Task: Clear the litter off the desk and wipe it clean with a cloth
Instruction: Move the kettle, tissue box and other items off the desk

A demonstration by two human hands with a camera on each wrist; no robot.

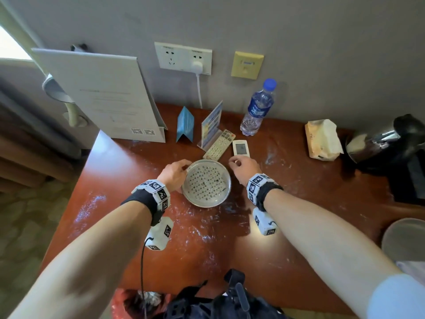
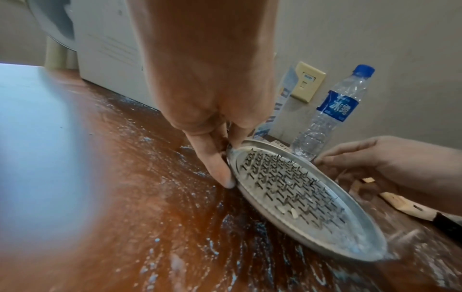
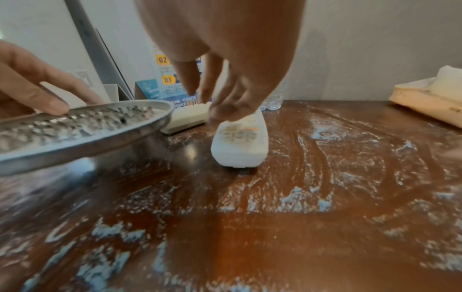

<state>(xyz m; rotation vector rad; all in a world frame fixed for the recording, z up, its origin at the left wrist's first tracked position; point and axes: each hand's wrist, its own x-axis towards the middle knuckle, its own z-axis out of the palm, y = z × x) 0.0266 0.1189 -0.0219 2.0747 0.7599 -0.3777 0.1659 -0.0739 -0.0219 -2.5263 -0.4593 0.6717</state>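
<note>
Head view: left hand [image 1: 174, 174] pinches the rim of the round spiked metal dish [image 1: 206, 183] at mid-desk [image 1: 138, 171], tilting it; right hand [image 1: 244, 168], fingers loosely curled and holding nothing, hovers over the white remote [image 1: 240, 148]

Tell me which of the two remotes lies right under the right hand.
The shorter white remote with the screen; the right hand hovers at its near end. The longer beige remote lies left, by the dish.

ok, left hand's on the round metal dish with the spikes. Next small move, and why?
Probably lift the round spiked metal dish clear of the reddish-brown wooden desk. The left hand pinches its rim, the right hand hovers beside it empty, and white powder smears surround it, so wiping needs it gone.
</note>
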